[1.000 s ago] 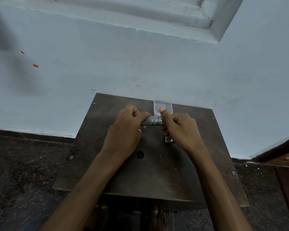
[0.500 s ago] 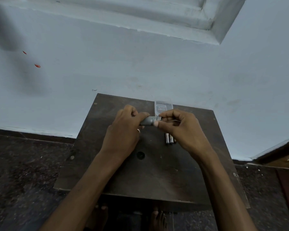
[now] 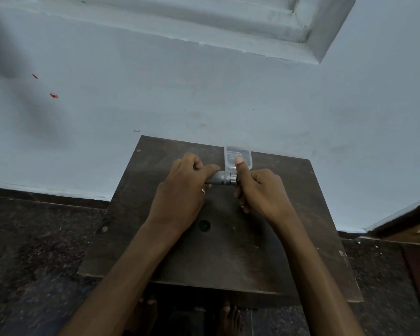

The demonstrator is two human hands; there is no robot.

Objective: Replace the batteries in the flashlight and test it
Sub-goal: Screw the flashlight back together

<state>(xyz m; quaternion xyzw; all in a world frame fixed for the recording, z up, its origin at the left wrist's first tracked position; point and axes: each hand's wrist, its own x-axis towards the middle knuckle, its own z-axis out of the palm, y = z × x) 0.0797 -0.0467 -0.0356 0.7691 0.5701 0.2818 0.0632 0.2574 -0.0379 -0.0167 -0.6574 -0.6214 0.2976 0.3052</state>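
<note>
A small grey flashlight [image 3: 220,177] lies level between both hands, above the dark wooden table [image 3: 228,251]. My left hand [image 3: 184,190] is closed around its left part. My right hand [image 3: 260,190] grips its right, silvery end [image 3: 233,178], thumb pointing up. The loose batteries seen a moment ago are hidden under my right hand.
A clear plastic container [image 3: 238,157] stands at the table's far edge, just behind my right thumb. A dark round spot [image 3: 204,225] marks the tabletop near my left wrist. A pale blue wall rises behind the table. My bare feet [image 3: 229,318] show below the table's near edge.
My right hand has turned on the flashlight's end: the thumb, folded over half a second ago, now points up again. It now covers the batteries on the table. The left hand holds still.
</note>
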